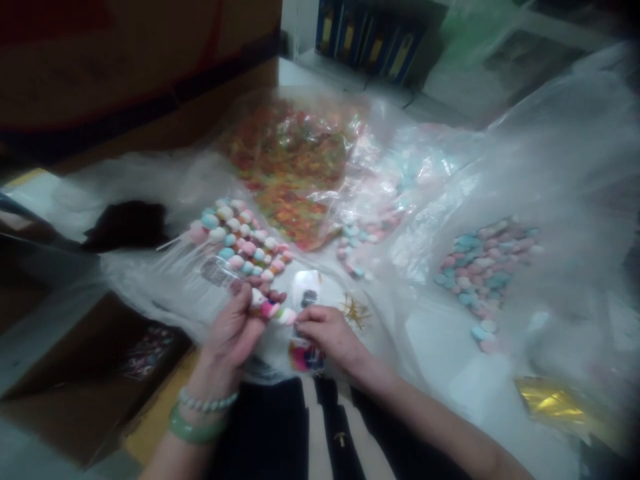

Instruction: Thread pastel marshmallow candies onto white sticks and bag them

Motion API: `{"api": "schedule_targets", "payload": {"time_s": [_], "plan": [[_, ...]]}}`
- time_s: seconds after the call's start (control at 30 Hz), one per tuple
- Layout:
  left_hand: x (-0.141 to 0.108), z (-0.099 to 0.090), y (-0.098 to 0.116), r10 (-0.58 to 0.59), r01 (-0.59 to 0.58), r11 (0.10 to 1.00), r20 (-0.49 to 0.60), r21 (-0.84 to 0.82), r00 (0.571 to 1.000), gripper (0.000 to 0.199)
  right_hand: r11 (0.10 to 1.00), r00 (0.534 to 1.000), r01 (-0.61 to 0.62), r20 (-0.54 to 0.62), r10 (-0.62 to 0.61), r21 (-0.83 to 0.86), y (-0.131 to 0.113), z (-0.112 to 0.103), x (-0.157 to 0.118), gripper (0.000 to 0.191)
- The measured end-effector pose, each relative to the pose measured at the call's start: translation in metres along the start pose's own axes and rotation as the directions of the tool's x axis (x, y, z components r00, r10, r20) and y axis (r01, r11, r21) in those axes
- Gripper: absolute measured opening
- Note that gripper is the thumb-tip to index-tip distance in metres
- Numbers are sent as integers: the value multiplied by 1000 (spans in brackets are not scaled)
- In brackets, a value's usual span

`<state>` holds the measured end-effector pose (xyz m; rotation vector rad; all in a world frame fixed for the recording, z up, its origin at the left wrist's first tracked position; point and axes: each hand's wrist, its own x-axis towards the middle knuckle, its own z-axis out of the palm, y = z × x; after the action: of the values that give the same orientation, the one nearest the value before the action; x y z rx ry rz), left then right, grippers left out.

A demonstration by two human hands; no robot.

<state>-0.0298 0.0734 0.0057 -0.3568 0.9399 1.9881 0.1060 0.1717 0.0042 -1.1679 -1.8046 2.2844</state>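
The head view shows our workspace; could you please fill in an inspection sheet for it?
Surface: white table, partly covered by clear plastic.
Job's things: multicoloured piece between the hands; skewers of pastel balls just beyond; thin gold strips beside the right hand.
Clutter: loose pastel pieces on the right; bag of orange-green pieces behind; shiny gold packet at lower right.
Hands: left hand holds the multicoloured piece; right hand at its end, grip too blurred to confirm.
Cables: none identifiable; the back is blurred.
Surroundings: large carton at upper left; blue binders behind.
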Motion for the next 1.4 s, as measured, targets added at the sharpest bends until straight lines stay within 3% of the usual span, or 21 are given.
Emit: {"api": "schedule_targets", "payload": {"time_s": [0.23,0.4,0.57,0.77,0.93,1.07,1.2,1.27,1.33,1.4], "plan": [[2,3,-10,-2,1,1000,-74,-14,997,15,933,964,250,-20,-264,-261,6,11,3,15],[6,-8,8,-52,73,989,-158,130,986,23,990,993,113,25,-112,-87,5,1,5,10],[6,-12,10,18,22,973,-171,232,985,20,1000,999,13,33,-13,0,2,-3,7,8],[3,-7,-5,65,-33,978,-148,207,987,8,972,993,93,-45,-105,-214,12,-2,12,12],[2,-5,-8,20,13,980,-161,200,987,15,846,954,265,0,-299,-462,19,-5,12,17],[6,-5,-4,-7,51,981,-227,188,974,25,858,960,267,45,-276,-439,17,-3,9,17],[10,-5,-1,8,23,991,-232,130,973,17,883,965,253,32,-262,-395,15,1,5,15],[11,-6,-1,6,20,994,-228,111,974,16,789,924,356,60,-379,-500,19,0,2,20],[12,-7,-2,-6,31,994,-231,105,973,15,618,856,443,103,-506,-649,24,-2,0,19],[12,-7,-4,-15,40,994,-232,103,973,13,516,821,446,105,-561,-731,27,-3,-1,17]]}}
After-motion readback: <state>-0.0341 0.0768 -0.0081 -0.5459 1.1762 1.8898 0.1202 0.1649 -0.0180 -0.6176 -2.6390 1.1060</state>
